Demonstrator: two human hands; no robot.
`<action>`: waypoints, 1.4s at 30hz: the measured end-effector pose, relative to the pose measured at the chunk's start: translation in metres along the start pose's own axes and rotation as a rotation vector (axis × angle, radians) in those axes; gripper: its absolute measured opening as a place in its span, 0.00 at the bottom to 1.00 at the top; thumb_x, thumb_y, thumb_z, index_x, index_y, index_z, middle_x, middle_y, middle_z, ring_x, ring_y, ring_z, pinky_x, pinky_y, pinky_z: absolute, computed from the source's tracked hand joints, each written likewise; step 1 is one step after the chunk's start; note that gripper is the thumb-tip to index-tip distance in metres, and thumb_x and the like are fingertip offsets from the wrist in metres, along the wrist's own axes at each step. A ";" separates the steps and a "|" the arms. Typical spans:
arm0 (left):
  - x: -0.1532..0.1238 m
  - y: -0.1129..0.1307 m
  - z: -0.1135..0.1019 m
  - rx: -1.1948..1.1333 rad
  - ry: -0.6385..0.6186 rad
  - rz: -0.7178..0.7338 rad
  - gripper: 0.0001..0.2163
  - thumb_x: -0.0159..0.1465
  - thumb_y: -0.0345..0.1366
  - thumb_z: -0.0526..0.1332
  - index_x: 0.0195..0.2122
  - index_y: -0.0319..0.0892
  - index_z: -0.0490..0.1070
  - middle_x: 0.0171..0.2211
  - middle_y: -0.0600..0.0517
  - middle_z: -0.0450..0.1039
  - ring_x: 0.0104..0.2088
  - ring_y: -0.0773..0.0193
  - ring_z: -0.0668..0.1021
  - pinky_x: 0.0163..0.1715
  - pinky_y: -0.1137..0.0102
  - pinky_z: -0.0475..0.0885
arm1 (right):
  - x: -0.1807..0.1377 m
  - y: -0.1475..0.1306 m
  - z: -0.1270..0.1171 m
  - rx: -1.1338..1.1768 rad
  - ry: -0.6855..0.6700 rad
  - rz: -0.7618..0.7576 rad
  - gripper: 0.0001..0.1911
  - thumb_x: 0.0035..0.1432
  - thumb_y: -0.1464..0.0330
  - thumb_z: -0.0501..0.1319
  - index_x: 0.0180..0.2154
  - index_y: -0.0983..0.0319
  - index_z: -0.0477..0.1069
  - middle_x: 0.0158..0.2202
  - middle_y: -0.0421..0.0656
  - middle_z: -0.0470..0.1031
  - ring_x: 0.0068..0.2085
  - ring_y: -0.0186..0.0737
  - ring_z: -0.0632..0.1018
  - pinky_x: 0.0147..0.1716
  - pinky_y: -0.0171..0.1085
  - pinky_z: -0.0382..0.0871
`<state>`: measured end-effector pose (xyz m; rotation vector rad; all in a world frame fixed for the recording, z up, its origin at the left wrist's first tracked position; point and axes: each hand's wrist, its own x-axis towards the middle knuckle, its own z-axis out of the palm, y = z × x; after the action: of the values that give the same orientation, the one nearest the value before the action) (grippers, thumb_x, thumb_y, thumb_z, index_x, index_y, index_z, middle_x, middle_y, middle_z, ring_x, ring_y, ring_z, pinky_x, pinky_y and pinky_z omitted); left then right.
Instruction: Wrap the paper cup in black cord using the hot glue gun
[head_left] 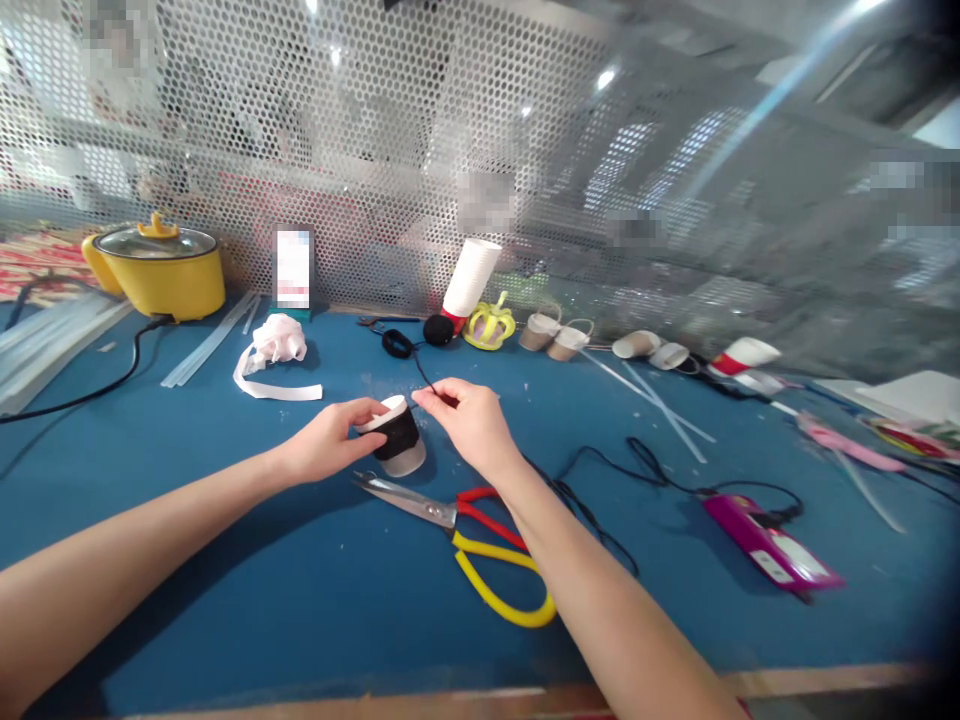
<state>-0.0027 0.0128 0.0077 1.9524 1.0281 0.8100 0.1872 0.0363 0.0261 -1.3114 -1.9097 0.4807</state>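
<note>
A small white paper cup (409, 460) with a black band (397, 437) around it is tilted over the blue table. My left hand (334, 437) grips it from the left, fingers at the rim and thumb on the band. At the cup's right side, my right hand (466, 415) pinches a thin black cord (422, 372). That cord runs back to a black coil (397, 344) and a black ball of cord (439, 330). Below the hands lie large scissors (427, 507) with one red and one yellow handle, partly hidden by my right forearm.
A yellow electric pot (176, 280) and crumpled white paper strip (279, 340) stand left. Behind are stacked paper cups (471, 278), a yellow-green woven basket (489, 325) and small brown cups (540, 330). A purple power box (772, 545) with black cable lies right. Perforated metal (360, 150) borders the back.
</note>
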 end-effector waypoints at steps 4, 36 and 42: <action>0.001 0.000 -0.001 0.017 -0.029 -0.006 0.08 0.57 0.35 0.53 0.31 0.36 0.68 0.29 0.53 0.71 0.30 0.66 0.71 0.32 0.73 0.65 | -0.002 0.003 0.004 -0.053 0.078 -0.065 0.14 0.50 0.59 0.59 0.21 0.62 0.64 0.21 0.38 0.65 0.24 0.32 0.65 0.25 0.32 0.59; -0.001 0.009 -0.016 -0.081 -0.194 0.076 0.11 0.58 0.39 0.55 0.37 0.38 0.69 0.37 0.49 0.73 0.41 0.60 0.73 0.44 0.68 0.66 | -0.015 -0.012 -0.006 0.084 -0.023 0.050 0.15 0.51 0.60 0.56 0.20 0.61 0.59 0.18 0.35 0.59 0.22 0.30 0.61 0.23 0.31 0.57; -0.001 0.012 -0.021 -0.133 -0.214 0.158 0.07 0.58 0.36 0.56 0.33 0.38 0.68 0.41 0.48 0.71 0.45 0.60 0.71 0.49 0.67 0.63 | -0.017 -0.009 0.000 0.406 -0.055 0.178 0.14 0.50 0.57 0.57 0.24 0.60 0.61 0.22 0.37 0.65 0.26 0.32 0.68 0.30 0.33 0.67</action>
<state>-0.0151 0.0142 0.0283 1.9738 0.6848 0.7162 0.1848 0.0167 0.0261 -1.2079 -1.6326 0.9484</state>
